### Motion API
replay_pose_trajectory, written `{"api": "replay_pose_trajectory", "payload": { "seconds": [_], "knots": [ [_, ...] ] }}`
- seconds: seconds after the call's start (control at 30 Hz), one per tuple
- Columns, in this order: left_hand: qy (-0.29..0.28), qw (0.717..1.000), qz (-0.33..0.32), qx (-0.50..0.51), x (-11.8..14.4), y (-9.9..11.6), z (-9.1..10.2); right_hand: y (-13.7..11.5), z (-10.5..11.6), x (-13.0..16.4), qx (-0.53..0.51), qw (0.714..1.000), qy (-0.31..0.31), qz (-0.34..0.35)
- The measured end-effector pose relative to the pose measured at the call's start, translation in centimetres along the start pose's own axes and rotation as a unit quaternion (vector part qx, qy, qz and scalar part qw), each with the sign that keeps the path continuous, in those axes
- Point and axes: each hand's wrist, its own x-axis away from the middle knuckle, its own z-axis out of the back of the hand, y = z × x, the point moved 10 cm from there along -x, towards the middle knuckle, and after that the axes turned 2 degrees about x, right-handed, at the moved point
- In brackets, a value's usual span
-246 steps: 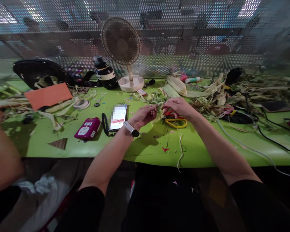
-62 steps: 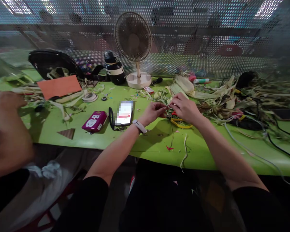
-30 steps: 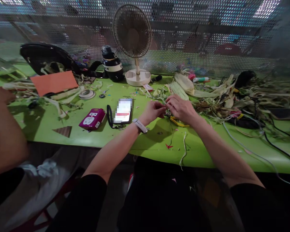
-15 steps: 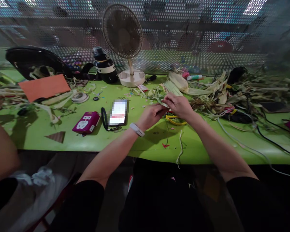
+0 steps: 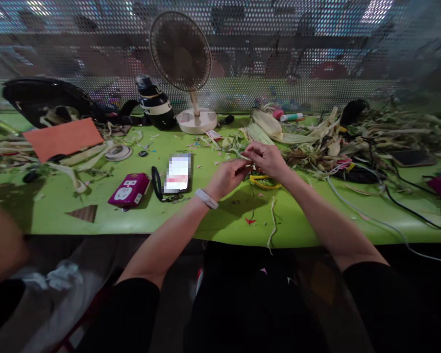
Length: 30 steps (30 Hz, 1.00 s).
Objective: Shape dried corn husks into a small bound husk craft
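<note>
Left hand (image 5: 226,177) and right hand (image 5: 266,159) close together over middle of desk (image 5: 228,225). Can't tell if either is clamped on anything, fingertips too small. Yellow handle (image 5: 266,187) partly hidden by right hand, between front edge and husks (image 5: 266,123) near back edge.

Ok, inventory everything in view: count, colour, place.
Table: 1, green, spanning view
Panel: 1, grey, behind table
Fan: 1, whitish, table's back
Bottle: 1, black, left of fan
Bag: 1, black, back left
Card: 1, orange, before bag
Ring: 1, white, beside card
Phone: 1, white screen, left-centre
Case: 1, purple, left of phone
Loop: 1, yellow, centre
Husks: many, pale, both sides
Tube: 1, white-green, back right
Cables: several, white and black, right
Scraps: many, mixed, scattered
Co-worker's arm: 1, bare, left edge
Left hand: 1, bare, centre
Right hand: 1, bare, centre
</note>
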Motion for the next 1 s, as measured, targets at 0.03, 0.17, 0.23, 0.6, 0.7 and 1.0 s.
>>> {"api": "replay_pose_trajectory", "payload": {
  "seconds": [0.03,0.17,0.23,0.6,0.7,1.0],
  "knots": [
    [-0.009,1.0,0.019,0.018,-0.1,-0.5,-0.2,-0.2,-0.1,0.0,0.003,1.0,0.0,0.009],
    [-0.052,0.973,0.148,0.17,0.1,-3.1,-1.7,-0.9,0.0,0.0,0.03,0.998,0.015,0.045],
    [-0.054,0.943,0.209,0.253,0.4,-3.9,-2.1,-0.7,0.4,0.0,0.043,0.998,0.035,0.031],
    [0.026,0.853,0.251,0.458,-0.1,-5.2,-0.7,-1.8,1.8,0.9,-0.01,0.999,0.024,-0.027],
    [0.037,0.854,0.242,0.458,-0.2,-4.9,-0.5,-0.8,-0.7,0.9,-0.097,0.989,-0.056,-0.094],
    [0.079,0.858,0.233,0.451,-0.2,-5.5,0.5,1.1,-2.1,0.3,-0.225,0.964,-0.074,-0.118]
  ]
}}
